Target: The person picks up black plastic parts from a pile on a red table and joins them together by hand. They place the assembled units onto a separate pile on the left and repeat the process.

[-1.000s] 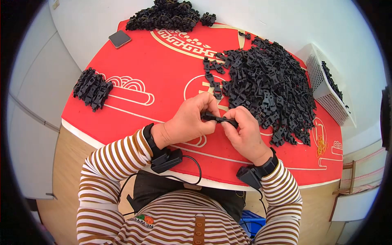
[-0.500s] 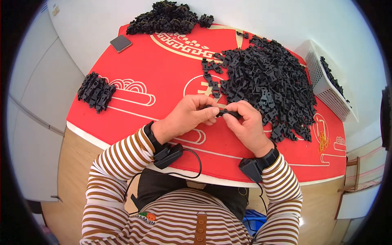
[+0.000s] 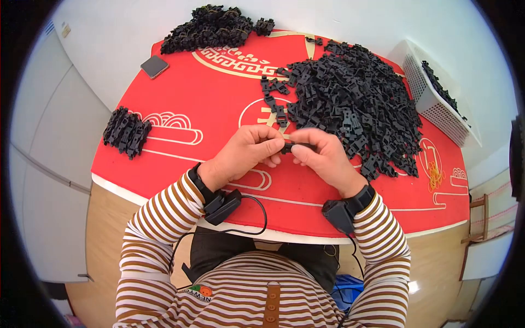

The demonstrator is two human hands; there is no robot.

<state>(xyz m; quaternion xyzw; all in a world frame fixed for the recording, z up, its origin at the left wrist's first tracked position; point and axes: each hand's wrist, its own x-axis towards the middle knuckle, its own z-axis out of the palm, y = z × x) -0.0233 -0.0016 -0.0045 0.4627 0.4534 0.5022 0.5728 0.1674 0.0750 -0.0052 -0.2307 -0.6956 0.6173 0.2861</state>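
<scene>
Red covers the worktop (image 3: 197, 104), patterned in pale cream lines and edged with white on the side nearest the person. Across its right part spreads the heap (image 3: 350, 104), a broad mass of loose black parts lying at every angle, a few strays at its left border. Just beyond the heap's right side stands a white basket (image 3: 444, 117) with perforated walls and more black parts inside. Left of the heap, at the back edge, sits a pile of bundles (image 3: 210, 30), thin yellowish bands showing among its black parts.

Near the heap's lower left are the two hands, close together above the red. The left hand (image 3: 243, 153) has its grip pinched, thumb against fingers, on one end of a black piece (image 3: 287, 147); the right hand (image 3: 328, 161), slightly blurred, has its grip closed about the other end. Well left of the heap lies a row of parts (image 3: 127, 133), set side by side. Each wrist, nearer the body than the heap, bears a strapped black unit (image 3: 223, 208) with a cable. Far to the heap's left rests a dark flat square (image 3: 154, 67). Near the heap's lower right lie yellow bands (image 3: 434, 177). Smallest is the black piece, partly hidden by fingers, just off the heap's lower left.
</scene>
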